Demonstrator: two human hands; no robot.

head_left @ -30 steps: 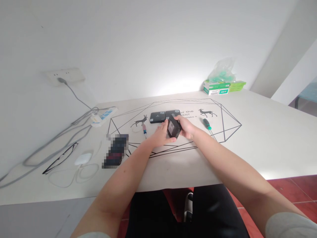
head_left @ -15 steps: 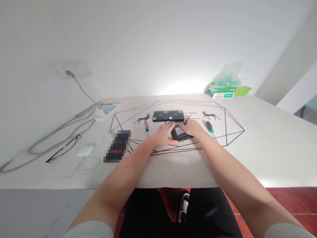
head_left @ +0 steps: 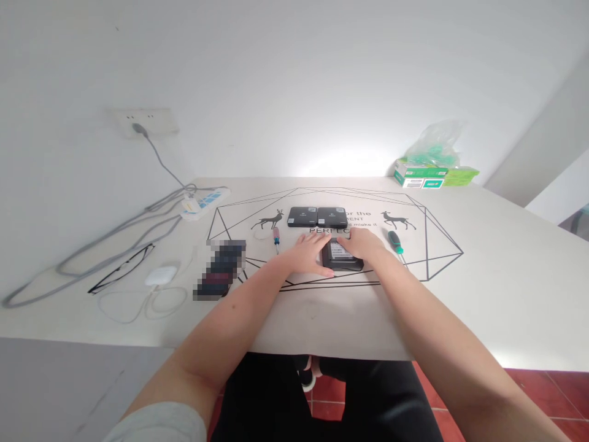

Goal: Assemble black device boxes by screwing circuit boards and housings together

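Observation:
A flat black hard drive (head_left: 352, 264) with a white label lies on the desk between my hands. My left hand (head_left: 307, 253) rests at its left side, fingers stretched out toward the far side and thumb at the near left corner. With its thumb over the label and its other fingers around the far right edge, my right hand (head_left: 365, 244) grips the drive. Beyond them are two black, rounded cases, the left case (head_left: 301, 217) and the right case (head_left: 332, 218), side by side. A small screwdriver (head_left: 276, 237) lies left; a green-handled screwdriver (head_left: 396, 242) lies right.
At the left are a pixelated dark object (head_left: 221, 270), black-framed glasses (head_left: 122, 270), a white charging case (head_left: 161, 275) with cable, and a power strip (head_left: 205, 204). Green-and-white boxes (head_left: 423, 175) bearing a plastic bag (head_left: 437, 144) stand back right. The desk edge is near my lap.
The hard drive has turned from a slant to nearly square with the desk edge. My hands stay around it, and the whole view has shifted slightly.

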